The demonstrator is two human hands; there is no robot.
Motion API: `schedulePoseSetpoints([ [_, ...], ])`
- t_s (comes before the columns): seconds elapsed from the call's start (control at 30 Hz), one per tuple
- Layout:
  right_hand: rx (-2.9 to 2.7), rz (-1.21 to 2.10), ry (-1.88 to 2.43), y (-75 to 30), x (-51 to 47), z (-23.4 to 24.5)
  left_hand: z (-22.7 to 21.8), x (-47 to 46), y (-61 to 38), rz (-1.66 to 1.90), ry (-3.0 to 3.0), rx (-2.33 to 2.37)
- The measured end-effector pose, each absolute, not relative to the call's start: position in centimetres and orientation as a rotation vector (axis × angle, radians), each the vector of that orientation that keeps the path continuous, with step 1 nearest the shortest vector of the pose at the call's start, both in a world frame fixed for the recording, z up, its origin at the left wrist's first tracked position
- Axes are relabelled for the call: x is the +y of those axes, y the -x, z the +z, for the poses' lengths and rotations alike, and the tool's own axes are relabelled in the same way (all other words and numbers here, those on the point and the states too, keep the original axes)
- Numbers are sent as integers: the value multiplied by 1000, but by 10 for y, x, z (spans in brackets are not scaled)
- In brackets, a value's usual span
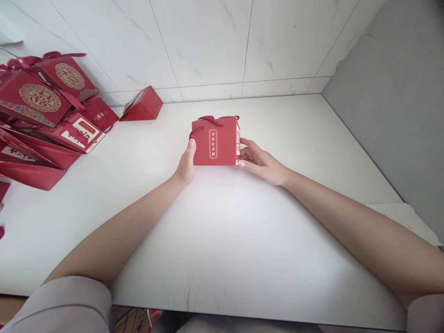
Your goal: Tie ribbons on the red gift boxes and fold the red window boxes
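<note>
A red candy box (222, 143) with Chinese lettering in a pale frame on its front is at the middle of the white table. Dark red twisted cord (210, 121) lies over its top and hangs at its left corner. My left hand (187, 162) grips the left side, thumb on the front edge, its other fingers hidden behind. At the right side, my right hand (262, 164) has its thumb at the lower corner and its curved fingers against the printed side, their tips partly hidden. Whether the box rests on the table or is slightly raised, I cannot tell.
Several red gift boxes with ribbons (41, 99) are piled at the left. A red wedge-shaped box (143, 104) stands by the tiled wall (208, 41). A grey wall (391, 92) bounds the table (222, 249) on the right. Below the front edge, printed cardboard (132, 319) shows.
</note>
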State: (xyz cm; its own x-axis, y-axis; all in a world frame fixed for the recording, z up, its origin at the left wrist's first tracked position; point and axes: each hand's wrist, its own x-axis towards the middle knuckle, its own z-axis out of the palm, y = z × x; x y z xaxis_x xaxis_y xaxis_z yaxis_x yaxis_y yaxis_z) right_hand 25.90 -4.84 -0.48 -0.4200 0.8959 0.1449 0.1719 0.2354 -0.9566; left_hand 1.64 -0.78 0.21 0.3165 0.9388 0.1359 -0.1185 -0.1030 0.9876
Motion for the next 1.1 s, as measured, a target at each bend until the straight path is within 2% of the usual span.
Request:
schedulePoseSetpoints([
  [1.1,-1768,1245,985,-258,-50,-5,7,-11,-17,1073,-1371,817],
])
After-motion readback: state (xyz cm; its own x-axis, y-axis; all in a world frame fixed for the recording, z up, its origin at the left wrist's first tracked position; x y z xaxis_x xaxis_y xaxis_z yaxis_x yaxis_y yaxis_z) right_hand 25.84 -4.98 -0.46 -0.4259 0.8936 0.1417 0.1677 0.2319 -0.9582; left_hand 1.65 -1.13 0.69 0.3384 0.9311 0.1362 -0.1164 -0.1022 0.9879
